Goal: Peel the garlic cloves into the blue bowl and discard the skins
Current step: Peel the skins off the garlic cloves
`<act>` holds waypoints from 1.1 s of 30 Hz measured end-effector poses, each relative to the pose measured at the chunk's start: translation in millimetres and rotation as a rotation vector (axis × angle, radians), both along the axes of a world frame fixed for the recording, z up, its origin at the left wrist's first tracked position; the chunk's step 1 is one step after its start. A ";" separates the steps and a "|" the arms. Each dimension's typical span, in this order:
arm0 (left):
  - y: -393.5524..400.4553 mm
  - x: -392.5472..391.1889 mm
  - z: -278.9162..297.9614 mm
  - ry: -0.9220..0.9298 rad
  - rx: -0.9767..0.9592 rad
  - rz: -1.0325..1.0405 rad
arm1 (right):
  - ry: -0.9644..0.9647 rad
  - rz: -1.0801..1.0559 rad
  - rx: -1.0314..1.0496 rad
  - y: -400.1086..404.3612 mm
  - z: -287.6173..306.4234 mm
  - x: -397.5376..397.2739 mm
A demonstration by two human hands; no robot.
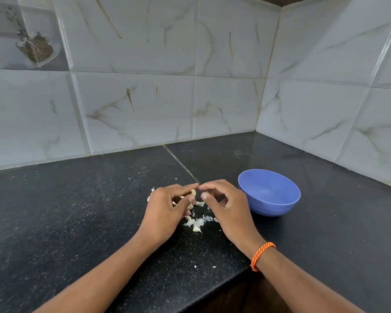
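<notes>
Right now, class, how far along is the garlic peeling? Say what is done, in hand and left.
Done: loose skins lie on the counter. In hand: the left hand pinches a clove while the right hand picks at it. Left: the blue bowl shows no cloves, and the skins are not discarded.

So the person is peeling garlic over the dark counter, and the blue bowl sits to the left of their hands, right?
Not quite. The head view shows the blue bowl to the right of the hands, beside the right hand. The rest holds: garlic is being peeled over the dark counter.

Black speckled counter (77,211); blue bowl (269,192) right; garlic skins (198,223) scattered centre.
</notes>
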State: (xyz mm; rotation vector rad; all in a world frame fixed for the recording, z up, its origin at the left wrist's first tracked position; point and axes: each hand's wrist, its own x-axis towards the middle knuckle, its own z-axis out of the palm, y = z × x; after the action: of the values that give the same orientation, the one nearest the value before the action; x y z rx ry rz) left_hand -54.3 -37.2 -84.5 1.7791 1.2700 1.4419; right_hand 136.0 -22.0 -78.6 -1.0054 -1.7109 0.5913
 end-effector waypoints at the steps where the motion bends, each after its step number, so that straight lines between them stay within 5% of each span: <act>1: -0.5 -0.1 0.5 0.017 0.006 -0.011 | 0.003 0.016 -0.013 -2.3 1.0 -1.3; 14: -9.4 4.0 11.1 0.134 0.032 0.021 | 0.030 0.057 0.000 -9.9 6.1 -2.7; 33: -8.6 9.8 10.9 -0.065 -0.115 -0.057 | 0.180 0.027 -0.003 -10.0 2.0 -11.3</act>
State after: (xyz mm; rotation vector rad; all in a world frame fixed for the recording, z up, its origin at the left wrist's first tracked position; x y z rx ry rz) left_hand -44.5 -45.7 -73.6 1.6662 1.2339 1.3569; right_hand 124.7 -32.0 -76.6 -0.9041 -1.5667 0.6809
